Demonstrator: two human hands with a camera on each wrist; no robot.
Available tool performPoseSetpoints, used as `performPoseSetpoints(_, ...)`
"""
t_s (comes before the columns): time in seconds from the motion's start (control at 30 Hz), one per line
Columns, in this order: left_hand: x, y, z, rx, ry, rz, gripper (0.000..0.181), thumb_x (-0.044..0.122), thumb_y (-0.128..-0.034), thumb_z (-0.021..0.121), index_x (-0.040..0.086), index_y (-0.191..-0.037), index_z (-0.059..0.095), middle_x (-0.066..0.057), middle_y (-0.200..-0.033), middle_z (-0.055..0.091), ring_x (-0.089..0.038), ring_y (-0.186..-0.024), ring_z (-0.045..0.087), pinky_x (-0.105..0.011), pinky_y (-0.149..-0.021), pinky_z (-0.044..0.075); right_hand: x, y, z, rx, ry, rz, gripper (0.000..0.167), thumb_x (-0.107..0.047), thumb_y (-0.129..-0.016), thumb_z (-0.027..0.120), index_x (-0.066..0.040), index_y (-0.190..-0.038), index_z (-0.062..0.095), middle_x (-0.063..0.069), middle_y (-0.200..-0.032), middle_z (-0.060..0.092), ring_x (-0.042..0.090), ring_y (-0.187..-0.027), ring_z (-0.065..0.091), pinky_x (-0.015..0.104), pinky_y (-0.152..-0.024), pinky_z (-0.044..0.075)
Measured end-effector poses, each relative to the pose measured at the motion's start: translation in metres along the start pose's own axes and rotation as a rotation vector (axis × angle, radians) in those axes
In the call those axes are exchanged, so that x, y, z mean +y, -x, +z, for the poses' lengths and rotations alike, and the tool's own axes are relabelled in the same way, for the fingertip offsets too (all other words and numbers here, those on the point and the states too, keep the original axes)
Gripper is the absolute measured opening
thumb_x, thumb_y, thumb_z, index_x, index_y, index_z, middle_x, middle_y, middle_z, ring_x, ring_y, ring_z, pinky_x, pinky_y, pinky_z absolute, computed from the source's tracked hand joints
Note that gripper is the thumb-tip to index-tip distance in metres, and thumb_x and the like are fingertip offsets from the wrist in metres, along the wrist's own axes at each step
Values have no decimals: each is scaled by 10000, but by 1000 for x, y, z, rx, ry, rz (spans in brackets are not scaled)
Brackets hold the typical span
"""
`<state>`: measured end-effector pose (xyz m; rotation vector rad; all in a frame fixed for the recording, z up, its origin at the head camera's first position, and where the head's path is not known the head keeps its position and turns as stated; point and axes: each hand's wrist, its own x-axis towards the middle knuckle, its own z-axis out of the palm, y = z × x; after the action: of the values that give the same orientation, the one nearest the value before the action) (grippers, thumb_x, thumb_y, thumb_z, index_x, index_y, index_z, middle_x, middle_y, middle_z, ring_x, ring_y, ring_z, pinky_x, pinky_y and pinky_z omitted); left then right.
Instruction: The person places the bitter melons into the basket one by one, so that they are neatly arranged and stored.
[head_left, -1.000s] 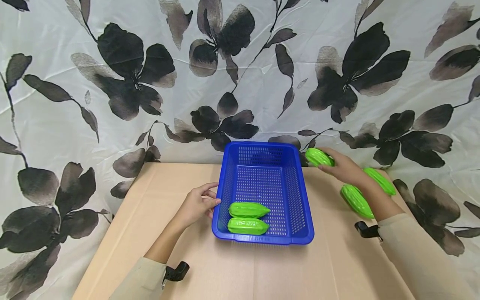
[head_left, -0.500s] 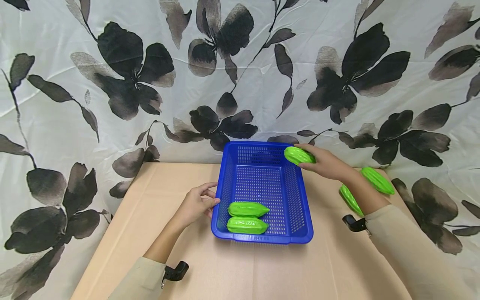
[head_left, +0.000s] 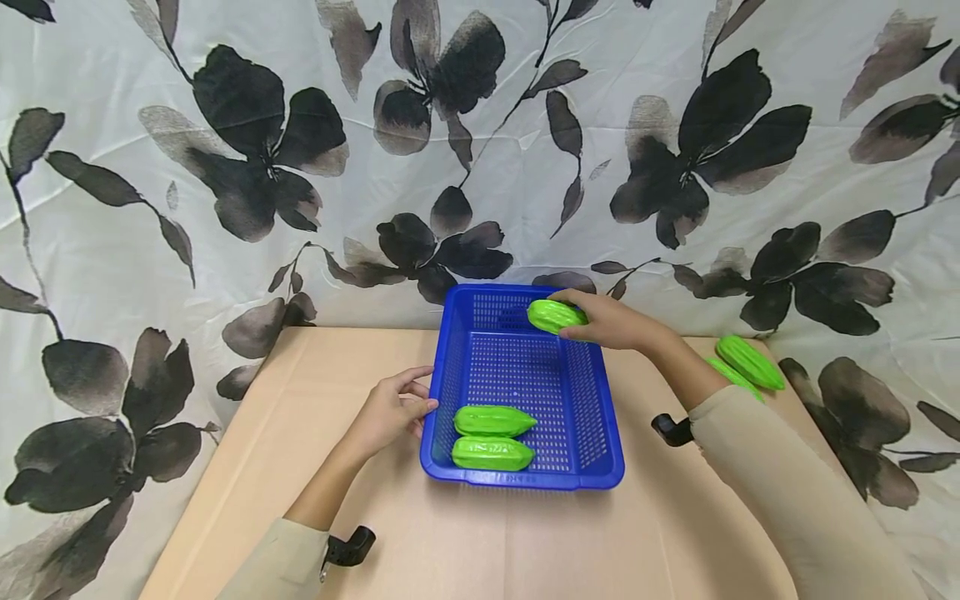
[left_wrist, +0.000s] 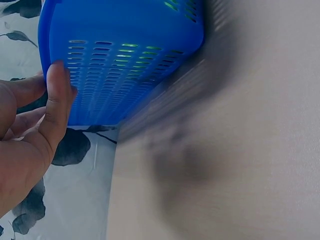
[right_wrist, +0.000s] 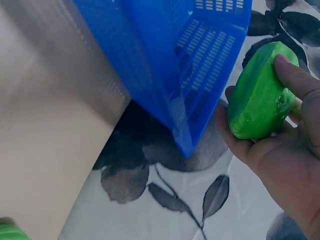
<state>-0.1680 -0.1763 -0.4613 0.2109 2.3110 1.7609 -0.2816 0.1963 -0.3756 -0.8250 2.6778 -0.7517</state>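
A blue perforated basket [head_left: 525, 480] stands on the table; two green ridged vegetables [head_left: 495, 421] [head_left: 492, 454] lie side by side at its near left. The left hand [head_left: 386, 414] holds the basket's left side, and the left wrist view has that hand's [left_wrist: 30, 142] thumb and fingers at the rim of the basket [left_wrist: 120, 25]. Over the far right part of the basket, the right hand [head_left: 611, 322] grips a third green vegetable [head_left: 553, 317]. In the right wrist view the fingers and thumb of the hand [right_wrist: 290, 165] wrap round that vegetable [right_wrist: 262, 92].
Two more green vegetables [head_left: 752, 363] [head_left: 733, 377] lie together at the table's right edge. A white cloth with dark flowers [head_left: 480, 167] hangs behind the tan table [head_left: 420, 542]. Each wrist wears a small black camera [head_left: 351, 547] [head_left: 672, 430].
The right hand has carried its green vegetable leftward, from beyond the basket's right rim to above the far end of the basket. The left hand has stayed at the basket's side.
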Motion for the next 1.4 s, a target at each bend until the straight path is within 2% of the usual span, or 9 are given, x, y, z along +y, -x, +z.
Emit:
performPoseSetpoints(0.3, -2, 1, 1, 13, -6, 0, 587, -36, -953, 683, -19, -1502, 476, -219, -1052, 662, -139, -634, 677, -370, -549, 654, -22, -26, 19, -108, 49, -13, 586, -248, -994, 705, -106, -1514, 476, 111, -1291, 623, 260, -1092, 577, 415, -907, 538)
performPoseSetpoints(0.53, -1, 1, 1, 18, -12, 10, 585, -31, -952, 687, -23, -1499, 478, -219, -1051, 664, -132, -625, 678, -387, -549, 655, -32, -41, 31, -178, 80, -47, 572, -249, -997, 705, -107, -1510, 495, 90, -1237, 644, 239, -1063, 593, 401, -912, 539)
performPoseSetpoints(0.77, -1, -1, 2, 9, -17, 22, 584, -31, -951, 687, -29, -1496, 479, -225, -1049, 661, -148, -627, 676, -476, -583, 654, -36, -53, 43, -251, 118, -42, 571, -272, -998, 703, -65, -1495, 514, 92, -1235, 658, 228, -1068, 599, 395, -936, 547)
performPoseSetpoints(0.97, 0, -1, 3, 24, -12, 7, 582, -33, -953, 683, -26, -1497, 478, -212, -1044, 661, -140, -630, 678, -378, -549, 655, -37, -60, 56, -300, 123, -40, 575, -283, -999, 700, -51, -1490, 513, 113, -1307, 644, 263, -1188, 597, 438, -1050, 531)
performPoseSetpoints(1.13, -1, -1, 5, 16, -2, 12, 586, -33, -951, 685, -37, -1498, 472, -208, -1040, 655, -129, -631, 676, -386, -553, 656, -36, -63, 67, -336, 94, -5, 593, -298, -995, 707, -60, -1496, 494, 134, -1387, 610, 292, -1303, 566, 461, -1133, 496)
performPoseSetpoints(1.2, -1, -1, 6, 12, -5, 15, 587, -33, -954, 681, -38, -1501, 467, -208, -1042, 655, -129, -632, 677, -385, -553, 656, -35, -64, 71, -348, 91, 2, 593, -302, -994, 709, -69, -1495, 494, 129, -1393, 606, 289, -1315, 560, 460, -1144, 489)
performPoseSetpoints(1.4, 0, 0, 7, 15, -17, 36, 583, -34, -952, 681, -57, -1493, 465, -210, -1033, 657, -119, -613, 676, -372, -537, 652, -34, -67, 82, -380, 110, -58, 576, -297, -981, 723, -37, -1456, 524, 128, -1349, 633, 285, -1275, 595, 445, -1132, 507)
